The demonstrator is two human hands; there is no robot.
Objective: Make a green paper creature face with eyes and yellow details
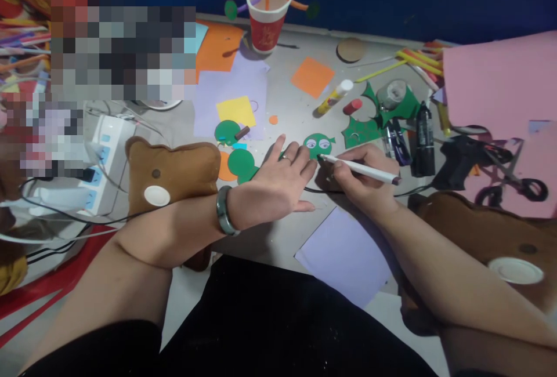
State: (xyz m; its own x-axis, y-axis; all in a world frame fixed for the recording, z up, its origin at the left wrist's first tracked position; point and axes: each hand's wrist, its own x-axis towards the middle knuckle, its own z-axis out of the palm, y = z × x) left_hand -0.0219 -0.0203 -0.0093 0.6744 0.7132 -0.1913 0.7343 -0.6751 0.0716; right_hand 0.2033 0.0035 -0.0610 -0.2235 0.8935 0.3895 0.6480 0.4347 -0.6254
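My right hand grips a slim white marker, and its tip meets the lower edge of a green paper face with two drawn eyes. Close by on the left, my left hand lies palm down with fingers spread, near the face and partly over other green paper. Left of it are rounded green cut-outs and an orange paper circle, half covered. A green paper disc with a small brown piece sits a little farther back.
A red-and-white paper cup holding bent pipe cleaners stands at the back. Right of my hands are a glue stick, green scraps, a black marker, a black glue gun and scissors. A power strip lies left.
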